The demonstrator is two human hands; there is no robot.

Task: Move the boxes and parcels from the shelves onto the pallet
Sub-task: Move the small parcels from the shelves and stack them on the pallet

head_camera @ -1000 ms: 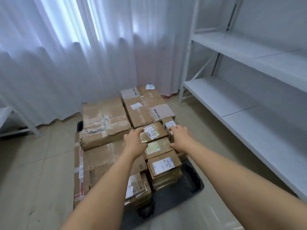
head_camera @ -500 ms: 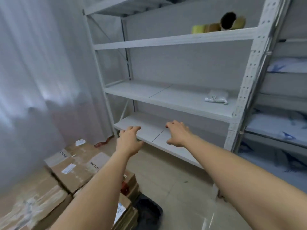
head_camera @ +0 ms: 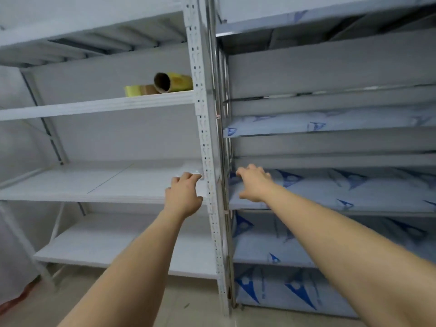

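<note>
Left hand (head_camera: 185,197) fingers spread, touching small white parcel (head_camera: 194,167) on middle shelf (head_camera: 94,185); right hand (head_camera: 253,182) spread, empty, beside upright post (head_camera: 207,149)

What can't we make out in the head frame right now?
- White packet on the middle shelf: mostly hidden by the left hand; grip unclear.
- Right hand: fingertips blurred; contact with the blue-printed sheet unclear.
- Pallet: out of frame.
- Rolls: motion-blurred, labels unreadable.
</note>
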